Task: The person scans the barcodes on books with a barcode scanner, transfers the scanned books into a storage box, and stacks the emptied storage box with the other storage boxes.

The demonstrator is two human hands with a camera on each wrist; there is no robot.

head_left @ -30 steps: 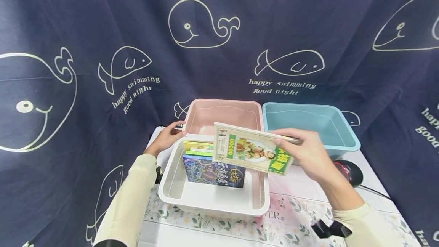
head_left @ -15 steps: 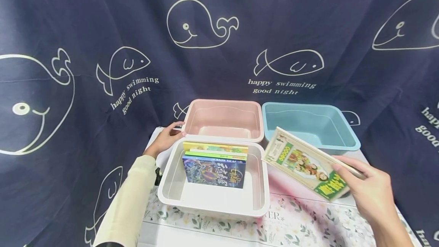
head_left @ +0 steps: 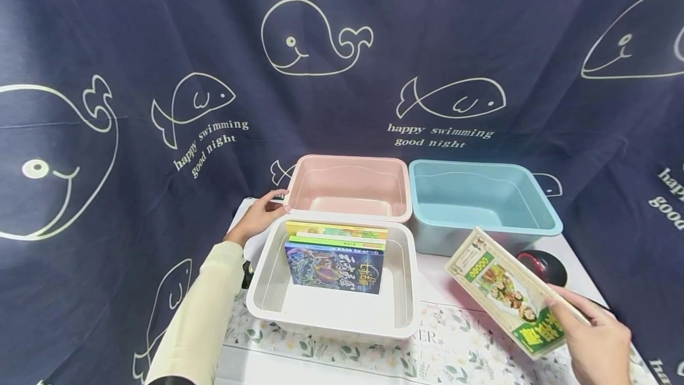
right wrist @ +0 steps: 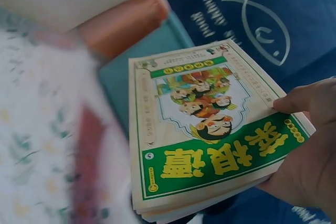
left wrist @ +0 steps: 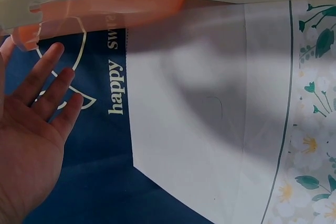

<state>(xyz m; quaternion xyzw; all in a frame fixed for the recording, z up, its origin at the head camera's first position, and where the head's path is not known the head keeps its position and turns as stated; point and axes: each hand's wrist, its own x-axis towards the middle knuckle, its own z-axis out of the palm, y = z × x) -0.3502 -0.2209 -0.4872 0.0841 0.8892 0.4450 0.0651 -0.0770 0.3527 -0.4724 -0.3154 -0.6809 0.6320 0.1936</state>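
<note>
In the head view my right hand (head_left: 601, 337) grips a cream-and-green picture book (head_left: 507, 293) by one edge, low at the right. The book is tilted, apart from the bins. Its illustrated cover (right wrist: 197, 114) fills the middle of the right wrist view, thumb on the front. My left hand (head_left: 260, 217) reaches to the left edge of the pink bin (head_left: 350, 218), thumb and forefinger at its rim. The left wrist view has this hand's other fingers (left wrist: 55, 90) extended and spread. Several books (head_left: 333, 269) stand in the white bin (head_left: 336, 328), a dark blue cover frontmost.
A blue bin (head_left: 486, 232) stands right of the pink one, behind the held book. A black mouse (head_left: 550, 269) with red light lies beside it. The table has a flowered cloth (head_left: 315, 346). Dark blue whale-patterned curtain (head_left: 342, 111) hangs behind.
My right hand has carried the picture book from above the white bin to the right and toward me, over the table. The left hand stays at the pink bin's rim.
</note>
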